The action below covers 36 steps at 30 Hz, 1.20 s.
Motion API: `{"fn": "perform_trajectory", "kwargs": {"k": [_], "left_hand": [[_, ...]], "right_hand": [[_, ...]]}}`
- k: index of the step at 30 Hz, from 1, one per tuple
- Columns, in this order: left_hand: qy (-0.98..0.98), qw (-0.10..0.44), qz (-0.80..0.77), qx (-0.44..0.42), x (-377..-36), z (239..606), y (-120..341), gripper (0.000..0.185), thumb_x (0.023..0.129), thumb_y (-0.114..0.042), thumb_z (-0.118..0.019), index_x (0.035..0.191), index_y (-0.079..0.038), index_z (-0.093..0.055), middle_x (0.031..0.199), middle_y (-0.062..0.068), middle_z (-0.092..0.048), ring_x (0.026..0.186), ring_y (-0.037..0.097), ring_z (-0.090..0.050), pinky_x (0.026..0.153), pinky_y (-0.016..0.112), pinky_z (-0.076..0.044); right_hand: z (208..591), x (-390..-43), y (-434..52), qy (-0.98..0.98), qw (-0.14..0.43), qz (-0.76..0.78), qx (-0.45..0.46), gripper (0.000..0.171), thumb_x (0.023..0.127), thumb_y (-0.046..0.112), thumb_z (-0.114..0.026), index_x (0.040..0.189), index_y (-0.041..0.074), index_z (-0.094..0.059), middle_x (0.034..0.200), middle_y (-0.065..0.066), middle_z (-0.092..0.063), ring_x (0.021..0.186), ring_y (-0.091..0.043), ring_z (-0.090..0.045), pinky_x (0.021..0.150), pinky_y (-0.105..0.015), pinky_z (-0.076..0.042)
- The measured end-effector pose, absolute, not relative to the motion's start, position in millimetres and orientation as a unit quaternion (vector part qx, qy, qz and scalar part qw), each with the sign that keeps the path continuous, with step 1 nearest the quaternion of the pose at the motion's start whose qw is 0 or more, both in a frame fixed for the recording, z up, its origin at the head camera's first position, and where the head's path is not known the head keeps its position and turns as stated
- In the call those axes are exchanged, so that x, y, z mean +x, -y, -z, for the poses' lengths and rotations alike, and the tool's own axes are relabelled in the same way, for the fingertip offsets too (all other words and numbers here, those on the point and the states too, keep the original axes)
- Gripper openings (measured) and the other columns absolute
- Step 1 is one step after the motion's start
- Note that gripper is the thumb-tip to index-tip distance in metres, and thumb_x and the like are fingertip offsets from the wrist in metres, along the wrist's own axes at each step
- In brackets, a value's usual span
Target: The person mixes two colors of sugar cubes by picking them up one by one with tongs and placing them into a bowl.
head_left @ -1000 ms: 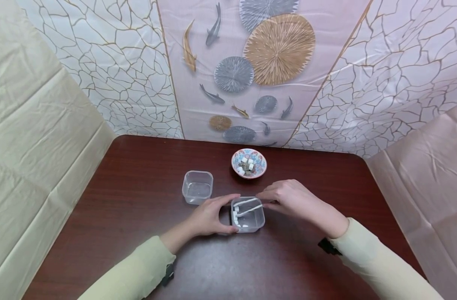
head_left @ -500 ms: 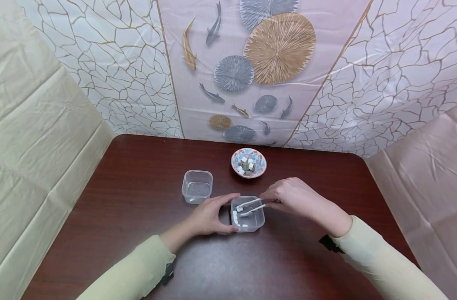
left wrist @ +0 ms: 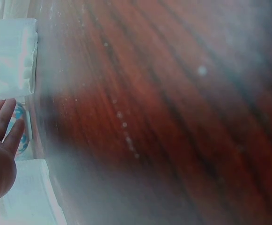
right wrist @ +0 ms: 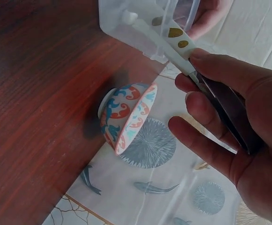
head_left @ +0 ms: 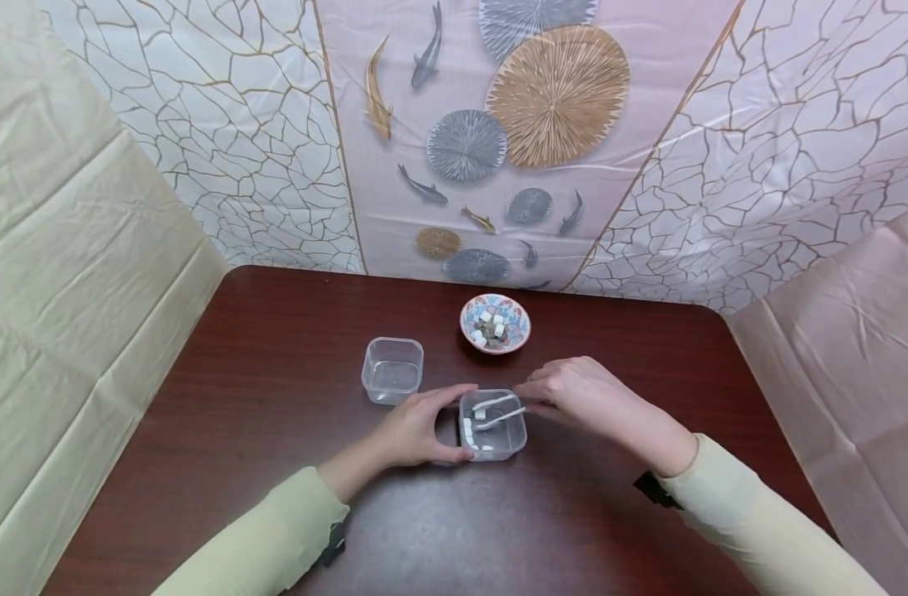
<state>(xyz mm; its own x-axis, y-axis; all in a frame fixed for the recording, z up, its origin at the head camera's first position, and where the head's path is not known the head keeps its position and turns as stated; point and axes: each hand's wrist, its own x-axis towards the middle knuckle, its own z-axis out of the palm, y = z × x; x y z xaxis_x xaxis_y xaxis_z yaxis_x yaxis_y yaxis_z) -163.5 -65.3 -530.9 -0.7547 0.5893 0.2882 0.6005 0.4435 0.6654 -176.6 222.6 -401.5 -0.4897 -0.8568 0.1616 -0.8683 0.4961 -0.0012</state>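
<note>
My left hand (head_left: 416, 430) grips a clear square plastic container (head_left: 511, 441) from its left side, thumb near the front and fingers at the back. My right hand (head_left: 576, 396) holds tongs (head_left: 502, 416) with white arms and a dark handle (right wrist: 227, 105), as the right wrist view shows. The tongs' tips are inside the container, spread apart. A white cube (head_left: 480, 415) lies at the upper tip; I cannot tell whether it is pinched. Several white pieces (head_left: 468, 432) line the container's left and front walls. In the left wrist view, the hand (left wrist: 0, 159) and container (left wrist: 9, 56) show at the left edge.
A second clear container (head_left: 392, 377) stands to the left, behind my left hand. Farther back, a patterned bowl (head_left: 519, 319) holds white cubes and brownish-grey pieces. The dark red table (head_left: 290, 348) meets a fabric backdrop (head_left: 424, 273) at its far edge.
The white cube has shifted slightly right, away from the container's left wall, and the tongs' tips have moved with it. The left hand and the container have stayed in place.
</note>
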Motion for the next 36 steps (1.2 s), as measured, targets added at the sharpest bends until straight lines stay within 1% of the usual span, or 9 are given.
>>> {"fn": "perform_trajectory", "kwargs": {"k": [4, 5, 10, 17, 21, 24, 30, 33, 36], "left_hand": [[0.853, -0.002, 0.392, -0.344, -162, 527, 65, 0.091, 0.079, -0.047, -0.091, 0.156, -0.016, -0.054, 0.148, 0.003, -0.066, 0.134, 0.023, -0.064, 0.108, 0.045, -0.054], [0.856, -0.013, 0.391, -0.339, -160, 522, 65, 0.092, 0.077, -0.045, -0.093, 0.156, -0.014, -0.055, 0.149, 0.003, -0.065, 0.135, 0.023, -0.063, 0.109, 0.047, -0.053], [0.864, -0.029, 0.379, -0.329, -158, 516, 64, 0.092, 0.077, -0.041, -0.094, 0.157, -0.015, -0.054, 0.151, 0.002, -0.064, 0.137, 0.021, -0.062, 0.111, 0.043, -0.052], [0.864, -0.023, 0.379, -0.330, -158, 515, 64, 0.092, 0.078, -0.040, -0.094, 0.156, -0.014, -0.054, 0.150, 0.002, -0.064, 0.136, 0.022, -0.062, 0.111, 0.043, -0.052], [0.861, -0.016, 0.384, -0.335, -159, 517, 65, 0.092, 0.077, -0.042, -0.094, 0.156, -0.015, -0.055, 0.150, 0.004, -0.065, 0.135, 0.023, -0.063, 0.110, 0.045, -0.053], [0.859, -0.011, 0.385, -0.337, -159, 519, 65, 0.093, 0.077, -0.043, -0.094, 0.156, -0.015, -0.055, 0.148, 0.005, -0.066, 0.134, 0.024, -0.063, 0.108, 0.046, -0.053], [0.862, -0.028, 0.385, -0.328, -158, 516, 64, 0.093, 0.078, -0.042, -0.094, 0.157, -0.014, -0.054, 0.150, 0.003, -0.064, 0.136, 0.023, -0.062, 0.110, 0.045, -0.052], [0.858, -0.007, 0.387, -0.337, -163, 530, 64, 0.091, 0.079, -0.048, -0.092, 0.156, -0.017, -0.055, 0.150, 0.001, -0.065, 0.135, 0.021, -0.063, 0.108, 0.043, -0.054], [0.851, 0.004, 0.396, -0.345, -164, 533, 65, 0.091, 0.079, -0.051, -0.091, 0.156, -0.016, -0.055, 0.148, 0.002, -0.066, 0.134, 0.023, -0.064, 0.106, 0.045, -0.054]], "right_hand": [[402, -176, -223, 0.865, 0.049, -0.046, 0.497, 0.024, 0.083, 0.013, -0.091, 0.106, 0.017, -0.083, 0.092, 0.006, -0.078, 0.083, -0.010, -0.074, 0.067, -0.035, -0.061], [402, -176, -223, 0.866, 0.044, -0.048, 0.496, 0.025, 0.083, 0.013, -0.091, 0.106, 0.018, -0.083, 0.093, 0.006, -0.079, 0.083, -0.010, -0.074, 0.068, -0.035, -0.061], [401, -173, -225, 0.869, 0.032, -0.056, 0.491, 0.027, 0.084, 0.014, -0.091, 0.109, 0.017, -0.084, 0.097, 0.005, -0.080, 0.087, -0.010, -0.076, 0.071, -0.036, -0.062], [403, -171, -229, 0.869, 0.062, -0.064, 0.486, 0.029, 0.080, 0.012, -0.093, 0.107, 0.015, -0.083, 0.093, 0.004, -0.079, 0.083, -0.012, -0.075, 0.067, -0.037, -0.061], [405, -171, -229, 0.869, 0.069, -0.065, 0.486, 0.030, 0.079, 0.012, -0.094, 0.106, 0.016, -0.082, 0.092, 0.005, -0.079, 0.081, -0.012, -0.075, 0.065, -0.036, -0.061], [407, -170, -228, 0.870, 0.066, -0.069, 0.484, 0.030, 0.080, 0.012, -0.093, 0.107, 0.017, -0.082, 0.092, 0.005, -0.078, 0.081, -0.012, -0.074, 0.065, -0.036, -0.060], [412, -170, -227, 0.870, 0.061, -0.075, 0.484, 0.027, 0.081, 0.012, -0.092, 0.106, 0.017, -0.082, 0.092, 0.005, -0.079, 0.081, -0.011, -0.074, 0.065, -0.036, -0.061], [414, -170, -225, 0.866, 0.065, -0.077, 0.490, 0.022, 0.084, 0.013, -0.091, 0.103, 0.018, -0.082, 0.089, 0.006, -0.078, 0.080, -0.010, -0.074, 0.065, -0.036, -0.060], [415, -170, -225, 0.862, 0.070, -0.079, 0.496, 0.019, 0.086, 0.014, -0.090, 0.102, 0.018, -0.083, 0.088, 0.007, -0.077, 0.079, -0.010, -0.073, 0.065, -0.036, -0.060]]}}
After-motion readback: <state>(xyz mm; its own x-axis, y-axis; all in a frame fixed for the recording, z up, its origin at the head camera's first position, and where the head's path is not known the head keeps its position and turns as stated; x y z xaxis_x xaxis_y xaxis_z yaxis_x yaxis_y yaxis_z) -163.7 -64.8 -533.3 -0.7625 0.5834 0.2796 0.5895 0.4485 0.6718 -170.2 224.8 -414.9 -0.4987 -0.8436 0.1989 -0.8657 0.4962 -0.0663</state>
